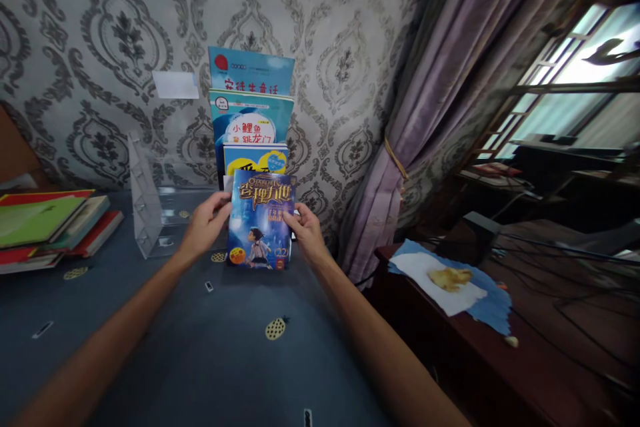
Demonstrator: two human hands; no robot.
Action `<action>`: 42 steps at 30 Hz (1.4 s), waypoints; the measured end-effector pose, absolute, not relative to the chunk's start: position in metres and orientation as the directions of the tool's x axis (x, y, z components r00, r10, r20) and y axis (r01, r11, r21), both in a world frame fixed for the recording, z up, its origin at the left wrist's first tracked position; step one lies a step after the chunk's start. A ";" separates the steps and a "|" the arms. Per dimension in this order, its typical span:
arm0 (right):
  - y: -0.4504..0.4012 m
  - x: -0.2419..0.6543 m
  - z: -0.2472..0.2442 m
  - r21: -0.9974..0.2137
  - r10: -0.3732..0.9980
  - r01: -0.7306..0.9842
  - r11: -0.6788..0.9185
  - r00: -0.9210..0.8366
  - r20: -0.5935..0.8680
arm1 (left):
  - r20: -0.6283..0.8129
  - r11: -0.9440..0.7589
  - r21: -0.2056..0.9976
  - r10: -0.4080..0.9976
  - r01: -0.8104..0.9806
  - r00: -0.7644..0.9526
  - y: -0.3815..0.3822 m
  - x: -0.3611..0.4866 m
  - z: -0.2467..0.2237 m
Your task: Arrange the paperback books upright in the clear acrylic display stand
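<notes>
A purple-blue book [261, 227] with gold title letters stands upright at the front of a clear tiered rack. My left hand [206, 223] grips its left edge, and my right hand [306, 230] holds its right edge. Directly behind it rises a blue book with yellow shapes [256, 159]. Further back and higher stand a teal book [285, 113] with a round white title patch and a light blue book [253, 67] with red letters. The see-through rack [147, 213] shows to the left of the books; its part behind them is hidden.
Several books [45, 223] lie stacked at the left on the dark blue tablecloth [200, 360]. Patterned wallpaper backs the table. At the right are a purple curtain [425, 93] and a dark red table [465, 347] with a blue cloth [483, 317] and cables.
</notes>
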State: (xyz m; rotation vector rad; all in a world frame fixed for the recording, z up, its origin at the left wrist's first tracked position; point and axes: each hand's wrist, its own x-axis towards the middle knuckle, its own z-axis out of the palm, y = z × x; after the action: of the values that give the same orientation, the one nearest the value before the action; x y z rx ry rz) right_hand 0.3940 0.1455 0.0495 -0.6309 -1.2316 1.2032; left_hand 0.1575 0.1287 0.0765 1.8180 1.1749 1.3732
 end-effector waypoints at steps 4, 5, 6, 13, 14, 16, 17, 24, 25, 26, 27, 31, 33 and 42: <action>0.146 0.394 0.056 -0.857 0.907 -0.340 0.388 -0.025 0.420 | 0.701 -0.533 0.632 0.703 0.562 -0.123 0.148 0.149 0.086; 0.146 0.395 0.058 -0.850 0.900 -0.328 0.412 -0.003 0.437 | 0.708 -0.515 0.625 0.691 0.586 -0.147 0.153 0.146 0.087; 0.146 0.396 0.059 -0.843 0.891 -0.312 0.437 0.020 0.454 | 0.693 -0.493 0.637 0.704 0.593 -0.159 0.158 0.143 0.087; 0.142 0.398 0.067 -0.786 0.804 -0.178 0.592 0.191 0.563 | 0.615 -0.400 0.622 0.782 0.674 -0.104 0.170 0.139 0.089; 0.142 0.397 0.068 -0.775 0.789 -0.161 0.611 0.202 0.580 | 0.621 -0.392 0.603 0.778 0.695 -0.100 0.169 0.140 0.090; 0.143 0.396 0.072 -0.748 0.755 -0.132 0.651 0.221 0.618 | 0.627 -0.369 0.568 0.773 0.736 -0.096 0.167 0.142 0.092; 0.143 0.394 0.074 -0.731 0.735 -0.120 0.672 0.228 0.638 | 0.627 -0.359 0.554 0.774 0.751 -0.093 0.166 0.143 0.093; 0.148 0.384 0.073 -0.684 0.668 0.002 0.730 0.212 0.713 | 0.608 -0.331 0.538 0.789 0.775 -0.086 0.166 0.144 0.095; 0.148 0.382 0.073 -0.691 0.675 0.007 0.723 0.204 0.709 | 0.611 -0.336 0.543 0.787 0.770 -0.087 0.166 0.144 0.094; 0.148 0.380 0.073 -0.700 0.686 0.009 0.714 0.194 0.702 | 0.615 -0.345 0.547 0.783 0.763 -0.087 0.167 0.144 0.094; 0.148 0.379 0.073 -0.710 0.697 0.010 0.704 0.184 0.693 | 0.622 -0.356 0.553 0.778 0.754 -0.088 0.168 0.144 0.094; 0.148 0.373 0.073 -0.720 0.708 0.040 0.692 0.154 0.689 | 0.648 -0.395 0.555 0.757 0.732 -0.083 0.170 0.144 0.091; 0.148 0.372 0.071 -0.714 0.704 0.052 0.698 0.133 0.698 | 0.658 -0.406 0.550 0.749 0.730 -0.080 0.171 0.144 0.090; 0.153 0.375 0.064 -0.705 0.699 0.027 0.709 0.105 0.707 | 0.653 -0.440 0.559 0.756 0.703 -0.047 0.168 0.139 0.089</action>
State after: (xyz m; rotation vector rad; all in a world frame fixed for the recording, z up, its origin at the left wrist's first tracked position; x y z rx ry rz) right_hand 0.3745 0.1527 0.0637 -0.6540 -1.3944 0.5510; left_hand 0.1390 0.1684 0.0888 2.1313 1.6333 1.5255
